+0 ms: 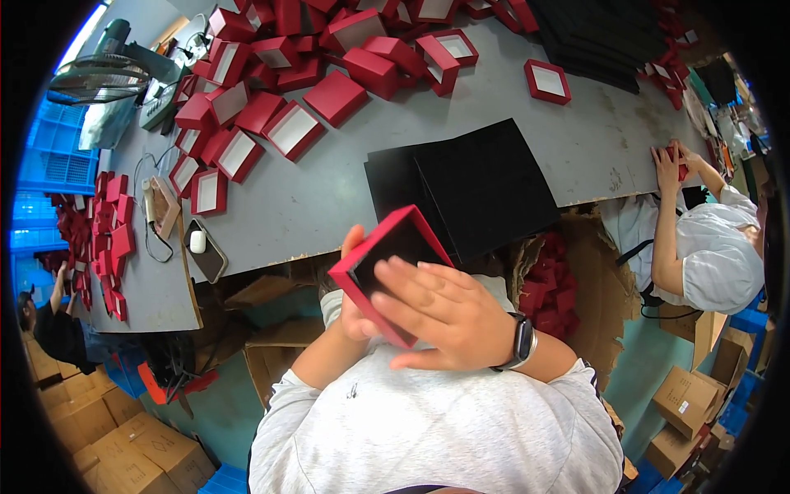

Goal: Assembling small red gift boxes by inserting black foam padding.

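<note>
A red box (409, 218) with a black inside is held tilted in front of my chest, its open side facing up. My left hand (355, 309) is wrapped round the box's left side, thumb and fingers on the outer walls. Fingers outstretched, my right hand (448, 313) lies flat across the opening and presses against the black lining (403, 247); it grips nothing. A dark watch is on the right wrist. Just beyond the box, black sheets (490, 185) lie stacked at the table's front edge.
Many red boxes with white insides (294, 130) are heaped on the grey table (329, 210). One red box (547, 81) lies apart near dark sheets (588, 41). A carton of red pieces (550, 284) stands below the edge. A phone (206, 251) lies left; a co-worker (708, 247) sits right.
</note>
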Tool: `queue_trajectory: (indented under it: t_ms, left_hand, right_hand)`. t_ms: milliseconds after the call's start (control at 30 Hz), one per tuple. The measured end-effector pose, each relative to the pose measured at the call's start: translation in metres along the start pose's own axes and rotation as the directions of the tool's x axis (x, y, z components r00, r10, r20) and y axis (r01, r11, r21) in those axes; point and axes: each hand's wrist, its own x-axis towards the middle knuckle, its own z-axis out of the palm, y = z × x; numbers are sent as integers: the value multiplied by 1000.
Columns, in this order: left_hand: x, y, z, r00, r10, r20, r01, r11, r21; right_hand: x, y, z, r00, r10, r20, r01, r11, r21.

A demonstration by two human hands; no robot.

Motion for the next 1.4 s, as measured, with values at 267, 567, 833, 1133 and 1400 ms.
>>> queue_trajectory:
  t_ms: [267, 567, 833, 1133, 1400]
  left_hand:
    - [-2, 0, 2, 991, -118, -63, 117, 993, -17]
    - [19, 16, 12, 998, 34, 47, -27, 990, -136]
    - [25, -1, 7, 998, 60, 7, -57, 979, -197]
    - [61, -5, 3, 991, 57, -121, 3, 897, 442]
    - [101, -18, 8, 994, 17, -104, 104, -12, 994]
  right_hand:
    - [8, 0, -11, 998, -22, 56, 26, 997, -74]
    - [-9, 3, -6, 962, -14, -272, -64, 958, -278]
    - [6, 15, -13, 984, -152, -94, 134, 976, -171]
    - [-21, 77, -56, 917, 83, -390, -243, 891, -383]
    - [-97, 281, -153, 709, 522, -474, -693, 392, -605]
